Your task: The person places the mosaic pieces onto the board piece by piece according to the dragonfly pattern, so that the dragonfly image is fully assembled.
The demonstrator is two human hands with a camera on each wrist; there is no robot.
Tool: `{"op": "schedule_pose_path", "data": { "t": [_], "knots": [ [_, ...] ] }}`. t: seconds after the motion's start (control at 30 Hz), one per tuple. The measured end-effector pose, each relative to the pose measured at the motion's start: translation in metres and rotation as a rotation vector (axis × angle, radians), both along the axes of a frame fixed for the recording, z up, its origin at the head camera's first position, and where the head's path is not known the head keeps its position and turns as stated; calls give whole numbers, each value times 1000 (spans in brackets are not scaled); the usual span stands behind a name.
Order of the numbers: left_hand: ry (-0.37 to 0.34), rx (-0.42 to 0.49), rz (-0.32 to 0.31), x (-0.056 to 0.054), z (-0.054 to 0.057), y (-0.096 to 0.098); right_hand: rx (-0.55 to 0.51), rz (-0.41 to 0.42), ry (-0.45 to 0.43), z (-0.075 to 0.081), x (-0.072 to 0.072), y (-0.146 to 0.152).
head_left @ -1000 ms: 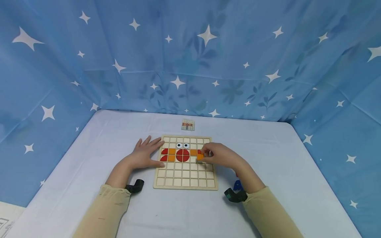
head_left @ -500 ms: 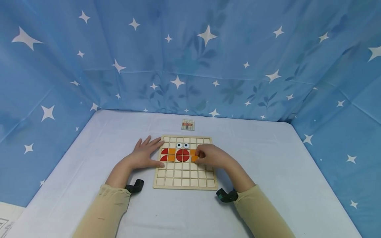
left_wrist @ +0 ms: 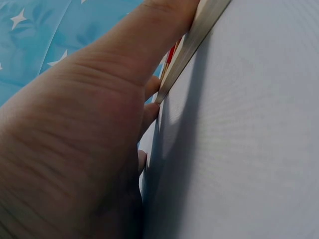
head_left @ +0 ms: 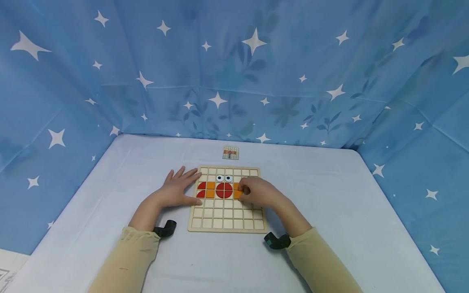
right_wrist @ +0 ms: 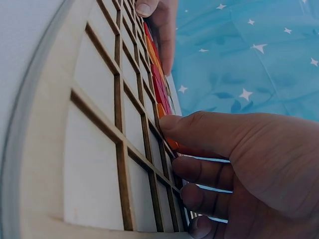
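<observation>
A wooden grid board (head_left: 227, 230) lies on the table, partly filled with coloured tiles. My left hand (head_left: 174, 191) rests on its left edge, fingers spread, thumb near the lower left cells. With curled thumb and index finger, my right hand (head_left: 260, 192) pinches an orange square tile (head_left: 237, 195) down at the grid, right of the red disc. In the right wrist view the thumb presses close to that orange tile (right_wrist: 160, 110). Red quarter-round tiles (head_left: 220, 186) form the disc, with eye tiles (head_left: 220, 178) above. Orange tiles (head_left: 210, 185) and red rounded tiles (head_left: 201, 186) sit left of it.
A small picture card (head_left: 230, 153) with a grid pattern lies behind the board. Black wrist cameras (head_left: 165, 228) stick out from both forearms. A blue star-patterned curtain (head_left: 234, 73) hangs around the white-covered table (head_left: 205, 264).
My right hand has moved left with the orange tile and lowered it into the grid beside the red disc. The left hand stays in place on the board's edge.
</observation>
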State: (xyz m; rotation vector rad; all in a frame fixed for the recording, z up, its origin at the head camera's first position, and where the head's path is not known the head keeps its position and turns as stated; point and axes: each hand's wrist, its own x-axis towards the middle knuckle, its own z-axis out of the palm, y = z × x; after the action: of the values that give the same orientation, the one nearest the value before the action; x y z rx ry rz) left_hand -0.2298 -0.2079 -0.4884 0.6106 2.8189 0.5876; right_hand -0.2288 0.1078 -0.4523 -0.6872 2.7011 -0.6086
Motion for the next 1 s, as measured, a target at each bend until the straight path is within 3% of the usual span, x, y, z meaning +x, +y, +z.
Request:
{"op": "schedule_pose_path", "data": {
  "t": [0.37, 0.53, 0.77, 1.0],
  "knots": [
    [1, 4, 5, 0, 0, -1, -3, -32, -22, 1, 1, -1],
    [-10, -3, 6, 0, 0, 0, -17, -29, -28, 9, 3, 5],
    [-19, -3, 8, -1, -1, 0, -21, -25, -18, 31, 9, 25],
    [-18, -7, 9, 0, -1, 0, 10, -56, 11, 37, 17, 57]
  ]
}}
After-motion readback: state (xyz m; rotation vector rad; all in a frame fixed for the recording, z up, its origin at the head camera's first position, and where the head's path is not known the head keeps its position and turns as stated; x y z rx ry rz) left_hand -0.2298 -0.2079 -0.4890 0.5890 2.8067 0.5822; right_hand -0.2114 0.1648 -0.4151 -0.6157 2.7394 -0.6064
